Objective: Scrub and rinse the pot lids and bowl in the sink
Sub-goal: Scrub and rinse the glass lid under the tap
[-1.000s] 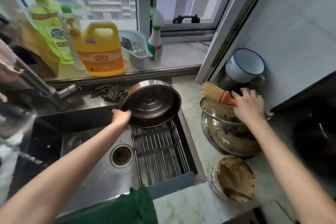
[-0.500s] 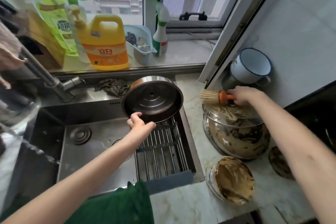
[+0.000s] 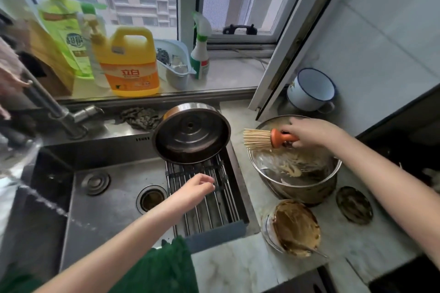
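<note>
The right hand (image 3: 309,132) grips an orange-handled bamboo brush (image 3: 266,139) over the batter-smeared steel bowl (image 3: 297,171) on the counter. The left hand (image 3: 195,187), loosely curled and empty, hovers above the sink rack (image 3: 214,202), the pot lid (image 3: 191,133) leaning behind. The yellow jug (image 3: 129,64) reads "立白".

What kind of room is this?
It looks like a home kitchen, at the washing-up spot. There is a steel sink with a tap, a yellow jug of dish soap on the sill, and a dirty bowl on the counter.
</note>
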